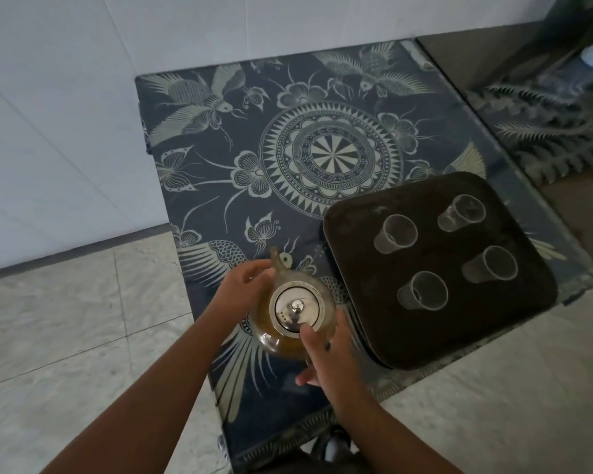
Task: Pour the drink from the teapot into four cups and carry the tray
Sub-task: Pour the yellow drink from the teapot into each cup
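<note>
Right hand (326,357) wraps the near side of the glass teapot (297,313), thumb on its metal lid (297,307); left hand (243,285) cups the spout side. Teapot stands on the patterned worktop (254,148), just left of the dark tray (356,227) bearing four empty clear cups (395,233).

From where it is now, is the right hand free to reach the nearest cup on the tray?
Probably not yet: the right hand is on the teapot. The path to the nearest cup on the tray looks clear.
</note>
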Demonstrator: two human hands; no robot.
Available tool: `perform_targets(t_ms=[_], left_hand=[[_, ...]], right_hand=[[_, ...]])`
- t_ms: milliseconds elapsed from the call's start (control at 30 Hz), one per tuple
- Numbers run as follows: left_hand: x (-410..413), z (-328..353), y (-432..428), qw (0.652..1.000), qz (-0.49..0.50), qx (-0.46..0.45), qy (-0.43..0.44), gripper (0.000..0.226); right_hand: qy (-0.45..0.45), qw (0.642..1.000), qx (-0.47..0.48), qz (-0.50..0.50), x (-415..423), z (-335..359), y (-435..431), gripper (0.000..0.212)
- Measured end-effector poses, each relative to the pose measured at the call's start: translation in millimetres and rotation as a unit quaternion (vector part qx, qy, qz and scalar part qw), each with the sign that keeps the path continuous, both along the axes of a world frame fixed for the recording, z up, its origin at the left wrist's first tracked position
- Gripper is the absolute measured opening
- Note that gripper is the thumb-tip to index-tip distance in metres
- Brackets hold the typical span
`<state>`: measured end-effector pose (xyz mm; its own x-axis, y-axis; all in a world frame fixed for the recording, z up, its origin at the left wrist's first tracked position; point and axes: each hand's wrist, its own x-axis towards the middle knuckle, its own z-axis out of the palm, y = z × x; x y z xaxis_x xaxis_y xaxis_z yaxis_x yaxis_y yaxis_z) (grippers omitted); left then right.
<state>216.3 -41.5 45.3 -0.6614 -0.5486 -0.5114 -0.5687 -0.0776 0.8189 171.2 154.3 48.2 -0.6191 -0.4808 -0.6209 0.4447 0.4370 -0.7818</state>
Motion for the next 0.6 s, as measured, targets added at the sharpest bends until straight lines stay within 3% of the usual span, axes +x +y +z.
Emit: perform_targets(t_ms=[167, 367, 600], left_hand=[[-3, -4, 0, 0.999, -0.014, 0.003, 0.029, 0.019], [-10, -9, 3, 1.000, -0.017, 0.006, 0.020, 0.021], [-11, -9, 13, 1.000, -0.005, -0.010, 0.022, 0.018]], right_hand=[[-0.035, 0.998, 0.035, -0.029, 2, 3, -4, 0.087], [0.008, 0.998, 0.070, -0.006, -12, 0, 3, 0.116], [0.020, 0.998, 0.053, -0.003, -23, 4, 14, 0.100]])
